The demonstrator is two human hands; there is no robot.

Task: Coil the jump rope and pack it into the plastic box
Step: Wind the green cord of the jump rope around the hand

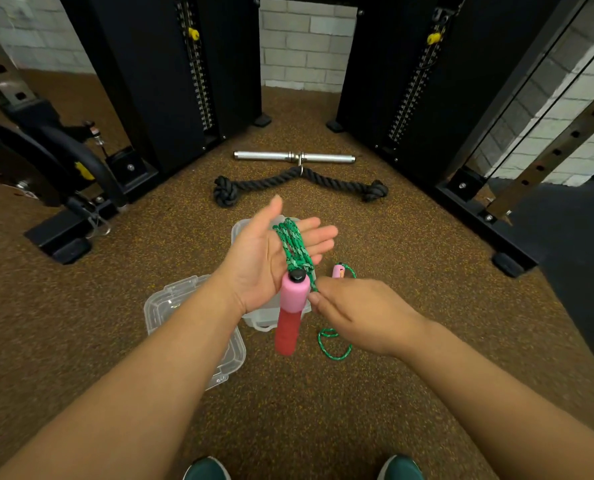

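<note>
Holding its palm up with fingers straight, the left hand (271,251) carries green jump rope (293,247) loops, one pink handle (290,313) hanging. The right hand (354,313) pinches the rope above the clear plastic box (254,320) on the floor.

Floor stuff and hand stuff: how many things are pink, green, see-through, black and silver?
Pink: 2, the handle hanging from the left hand and the other handle on the floor.
Green: 1, the rope wound round the left hand, pinched by the right hand.
See-through: 2, the box and the lid.
Black: 1, the thick rope.
Silver: 1, the bar.
Total: 7
</note>
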